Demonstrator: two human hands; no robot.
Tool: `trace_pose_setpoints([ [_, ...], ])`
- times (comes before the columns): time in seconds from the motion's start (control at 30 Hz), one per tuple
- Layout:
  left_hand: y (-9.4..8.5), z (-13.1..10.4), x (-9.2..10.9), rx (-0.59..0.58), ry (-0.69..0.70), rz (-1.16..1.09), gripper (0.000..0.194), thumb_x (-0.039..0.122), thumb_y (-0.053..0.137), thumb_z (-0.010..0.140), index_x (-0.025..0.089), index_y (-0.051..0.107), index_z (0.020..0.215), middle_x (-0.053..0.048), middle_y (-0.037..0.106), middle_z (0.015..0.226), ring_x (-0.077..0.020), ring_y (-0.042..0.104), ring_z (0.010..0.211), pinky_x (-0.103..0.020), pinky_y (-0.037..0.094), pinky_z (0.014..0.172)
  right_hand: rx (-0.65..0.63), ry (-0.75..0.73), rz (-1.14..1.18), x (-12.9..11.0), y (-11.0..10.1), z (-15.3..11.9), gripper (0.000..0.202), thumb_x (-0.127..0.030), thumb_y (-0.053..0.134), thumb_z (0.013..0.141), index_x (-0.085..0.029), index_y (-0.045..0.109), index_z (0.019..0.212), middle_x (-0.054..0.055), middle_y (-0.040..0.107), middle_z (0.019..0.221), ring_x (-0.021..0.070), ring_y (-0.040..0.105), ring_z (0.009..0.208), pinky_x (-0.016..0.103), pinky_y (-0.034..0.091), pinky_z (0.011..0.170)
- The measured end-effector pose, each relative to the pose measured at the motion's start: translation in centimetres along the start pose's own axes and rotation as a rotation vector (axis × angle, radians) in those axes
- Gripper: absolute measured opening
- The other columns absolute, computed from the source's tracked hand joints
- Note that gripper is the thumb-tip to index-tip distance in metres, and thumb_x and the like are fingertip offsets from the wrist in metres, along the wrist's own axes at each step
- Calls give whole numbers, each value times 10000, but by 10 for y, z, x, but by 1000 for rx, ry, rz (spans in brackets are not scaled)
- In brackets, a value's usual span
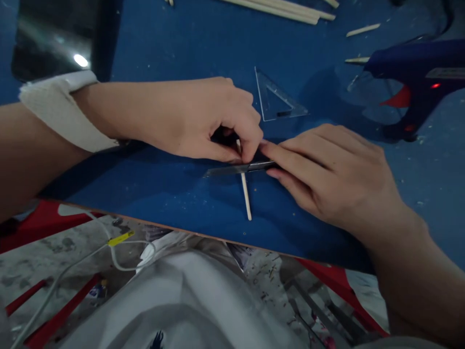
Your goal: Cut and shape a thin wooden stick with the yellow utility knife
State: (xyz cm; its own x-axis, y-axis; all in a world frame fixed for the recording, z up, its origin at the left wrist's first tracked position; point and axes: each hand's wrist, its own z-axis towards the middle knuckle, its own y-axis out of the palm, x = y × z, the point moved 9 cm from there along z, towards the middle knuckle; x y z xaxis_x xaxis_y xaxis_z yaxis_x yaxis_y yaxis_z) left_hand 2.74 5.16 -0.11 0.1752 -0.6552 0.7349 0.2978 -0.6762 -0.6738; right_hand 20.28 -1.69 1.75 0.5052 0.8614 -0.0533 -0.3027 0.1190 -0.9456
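Observation:
A thin wooden stick (pixel 246 196) lies on the blue table (pixel 174 194) near its front edge. My left hand (pixel 218 118) pinches the stick's upper part between thumb and forefinger. From the right, my right hand (pixel 334 169) grips a craft knife, its fingers closed round the handle. The knife blade (pixel 227 170) points left and crosses over the stick just below my left fingertips. Whether the blade has cut into the stick cannot be made out.
A clear set square (pixel 278 99) lies behind my hands. The blue glue gun (pixel 417 68), its red light lit, is at the right. Wooden sticks (pixel 283 8) lie at the back, and a dark phone-like device (pixel 54 39) at the back left.

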Motion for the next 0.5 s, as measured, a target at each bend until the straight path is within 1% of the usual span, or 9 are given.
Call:
trace_pose_setpoints([
  [0.1,1,1,1,-11,3,9,324,425,706,1292,322,933,1086,48,905,1094,-213,688,1048,-418,421,1031,40,9,70,0,0,1,398,-252,795,1229,-320,791,1622,33,952,1293,307,878,1085,473,633,903],
  [0.17,0,1,1,-10,1,18,358,447,683,1304,318,933,1082,36,903,1087,-221,690,1040,-432,416,993,45,21,75,2,0,2,344,-272,792,1236,-345,814,1571,14,960,1321,302,892,1104,471,647,908],
  [0.27,-1,0,3,-1,22,28,341,406,693,1306,303,925,1077,37,894,1103,-205,675,1014,-429,400,956,31,49,55,4,1,3,315,-310,803,1233,-367,849,1539,-1,963,1341,295,899,1086,469,656,904],
  [0.37,-2,1,3,1,42,25,271,339,752,1285,291,920,1078,49,884,1116,-189,649,985,-420,380,931,46,62,38,5,0,3,280,-319,799,1236,-364,855,1506,-2,958,1302,282,885,1017,470,637,874],
  [0.43,-2,1,3,-2,42,19,236,333,783,1277,294,927,1094,52,885,1123,-187,644,981,-421,369,920,78,38,37,2,-1,3,268,-299,804,1234,-345,829,1496,2,951,1270,276,867,993,462,616,850],
  [0.5,-1,1,3,-4,46,23,256,344,760,1292,293,926,1103,48,882,1118,-188,646,984,-418,366,916,105,5,50,-1,-3,3,282,-271,819,1221,-319,806,1498,10,944,1260,271,850,985,452,605,831],
])
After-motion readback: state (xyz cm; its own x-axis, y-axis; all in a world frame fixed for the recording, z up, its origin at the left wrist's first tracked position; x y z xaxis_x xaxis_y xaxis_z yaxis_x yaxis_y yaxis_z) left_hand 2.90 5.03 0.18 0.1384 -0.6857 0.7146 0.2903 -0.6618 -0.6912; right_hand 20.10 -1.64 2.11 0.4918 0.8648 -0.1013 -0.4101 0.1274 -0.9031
